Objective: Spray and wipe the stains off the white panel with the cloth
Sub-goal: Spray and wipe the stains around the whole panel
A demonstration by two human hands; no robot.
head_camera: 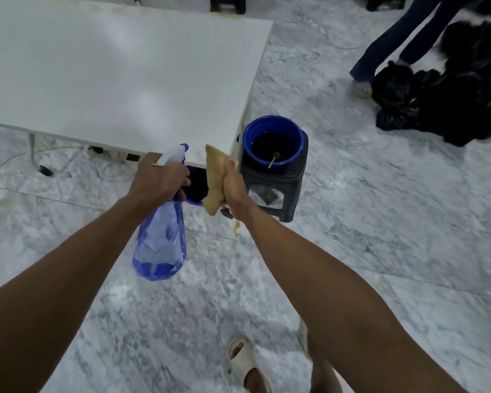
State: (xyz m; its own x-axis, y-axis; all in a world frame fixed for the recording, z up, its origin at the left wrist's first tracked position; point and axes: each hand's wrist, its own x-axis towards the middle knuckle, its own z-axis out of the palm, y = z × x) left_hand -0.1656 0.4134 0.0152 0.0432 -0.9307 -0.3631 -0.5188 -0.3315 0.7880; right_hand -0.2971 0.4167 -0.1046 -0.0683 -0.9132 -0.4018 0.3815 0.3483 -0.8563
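Note:
The white panel [119, 80] is a tabletop filling the upper left; faint yellowish marks show along its far edge. My left hand [159, 180] grips the neck of a translucent blue spray bottle [160, 242], whose white nozzle points at the panel's near right corner. My right hand [234, 188] clutches a yellowish-tan cloth [214, 180], held upright just off that same corner. Both hands hover in front of the panel's near edge, not touching it.
A blue bucket [247, 134] of dark liquid with a stick in it sits on a dark plastic stool [295, 177] at the panel's right corner. Cables and a power strip [116, 156] lie under the table. Another person's legs [403, 43] and black bags [442, 103] are at the upper right.

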